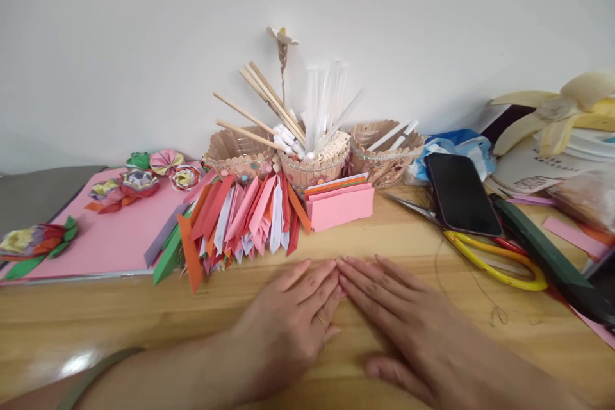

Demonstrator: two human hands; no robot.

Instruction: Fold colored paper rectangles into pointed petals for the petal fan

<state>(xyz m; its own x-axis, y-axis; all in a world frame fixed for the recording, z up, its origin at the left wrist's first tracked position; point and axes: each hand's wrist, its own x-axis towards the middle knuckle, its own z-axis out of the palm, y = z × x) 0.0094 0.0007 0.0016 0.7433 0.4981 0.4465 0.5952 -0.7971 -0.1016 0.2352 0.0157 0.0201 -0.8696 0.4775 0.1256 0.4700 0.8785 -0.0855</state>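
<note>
Palm down on the wooden table lies my left hand, with a thin ring on one finger. My right hand rests flat opposite it, fingers stretched out and thumb apart. The fingertips of both hands meet in the middle. Nothing shows in either hand; what lies under the palms is hidden. Just beyond them stands a stack of pink paper strips with orange and white ones behind. Left of that sits a row of folded paper pieces in red, orange, pink, lilac and green.
Three craft-stick baskets stand by the wall, holding wooden sticks and clear tubes. Folded paper flowers lie on pink sheets at left. At right are yellow-handled scissors, a phone and a dark green tool.
</note>
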